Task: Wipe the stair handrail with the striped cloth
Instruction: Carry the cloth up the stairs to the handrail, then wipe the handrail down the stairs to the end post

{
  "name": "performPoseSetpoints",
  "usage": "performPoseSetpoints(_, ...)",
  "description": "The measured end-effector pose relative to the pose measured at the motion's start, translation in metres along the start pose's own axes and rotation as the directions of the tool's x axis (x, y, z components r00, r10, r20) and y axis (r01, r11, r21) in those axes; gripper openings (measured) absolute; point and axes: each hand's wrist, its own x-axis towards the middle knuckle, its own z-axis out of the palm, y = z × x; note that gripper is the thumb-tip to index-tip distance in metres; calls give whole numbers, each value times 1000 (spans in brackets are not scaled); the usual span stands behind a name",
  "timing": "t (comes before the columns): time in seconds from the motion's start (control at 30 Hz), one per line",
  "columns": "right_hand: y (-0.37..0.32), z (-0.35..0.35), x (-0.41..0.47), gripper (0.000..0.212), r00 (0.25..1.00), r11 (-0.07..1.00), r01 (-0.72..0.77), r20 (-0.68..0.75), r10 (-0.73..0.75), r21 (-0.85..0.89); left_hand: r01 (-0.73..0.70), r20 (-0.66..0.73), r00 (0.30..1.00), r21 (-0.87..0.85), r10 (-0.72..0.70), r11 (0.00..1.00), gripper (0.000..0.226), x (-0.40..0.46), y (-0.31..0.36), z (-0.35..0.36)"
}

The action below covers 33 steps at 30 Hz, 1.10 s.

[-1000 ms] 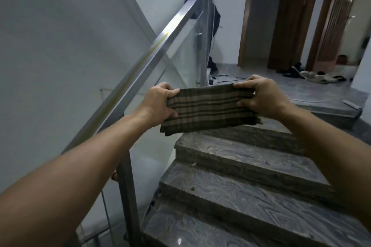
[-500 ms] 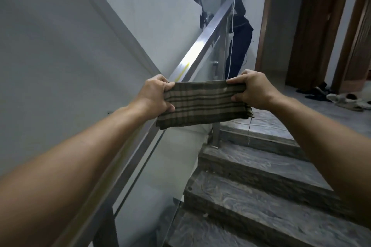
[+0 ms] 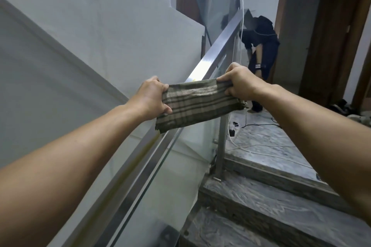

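Two hands grip cloth (image 3: 197, 104) ends: left hand (image 3: 151, 98) at 9, right hand (image 3: 239, 84) at 3 | fingers clenched | soft, light | seemingly over rail (image 3: 218, 50)

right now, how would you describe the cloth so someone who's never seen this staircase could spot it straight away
Find the sloping steel handrail that runs up beside the marble steps. Across it, about midway up, the striped cloth is stretched flat between the left hand and the right hand. It is the only fabric there: olive-brown with darker stripes, against bare metal and glass.
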Motion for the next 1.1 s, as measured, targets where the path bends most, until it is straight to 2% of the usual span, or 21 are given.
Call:
performPoseSetpoints(0.1, 22, -2, 50, 30, 999, 998, 42, 10, -42, -43, 60, 2, 998, 15, -60, 998, 54, 34, 2, 5)
performPoseSetpoints(0.2, 38, -4, 101, 31, 998, 998, 53, 24, -53, -19, 129, 7, 992, 28, -129, 991, 37, 67, 8, 9)
performPoseSetpoints(0.33, 52, -5, 161, 35, 993, 994, 77, 98, -69, -80, 183, 13, 983, 24, -183, 983, 36, 104, 15, 17)
performPoseSetpoints(0.47, 81, 12, 223, 45, 982, 986, 106, 167, -84, -126, 220, 40, 975, 8, -221, 975, 44, 129, 20, 26)
performPoseSetpoints(0.57, 71, 10, 226, 44, 980, 980, 143, 161, -121, -137, 266, 72, 961, -1, -265, 964, 40, 136, 26, 36)
performPoseSetpoints(0.63, 70, 13, 230, 44, 978, 977, 155, 165, -130, -145, 270, 78, 957, 100, -278, 958, 37, 136, 33, 44)
performPoseSetpoints(0.7, 73, 15, 234, 45, 979, 977, 157, 153, -135, -142, 218, 2, 973, 329, -232, 919, 39, 138, 44, 53)
performPoseSetpoints(0.77, 77, 16, 236, 47, 984, 978, 146, 122, -129, -147, 165, -110, 985, 399, -132, 902, 42, 141, 53, 62)
performPoseSetpoints(0.83, 78, 17, 234, 49, 989, 979, 143, 62, -135, -148, 94, -121, 991, 274, -63, 957, 44, 148, 57, 72)
performPoseSetpoints(0.9, 78, 17, 229, 52, 983, 977, 168, -57, -177, -129, 50, -5, 999, 116, -50, 992, 56, 156, 56, 85)
performPoseSetpoints(0.97, 80, 19, 224, 47, 948, 948, 252, -147, -283, -196, 73, 125, 989, 37, -77, 997, 67, 160, 52, 98)
performPoseSetpoints(1.03, 84, 23, 221, 33, 921, 901, 345, -89, -379, -264, 102, 170, 980, 30, -106, 994, 68, 160, 48, 108)
performPoseSetpoints(1.1, 86, 25, 216, 32, 902, 858, 417, 25, -430, -300, 125, 174, 976, 61, -134, 990, 68, 159, 46, 115)
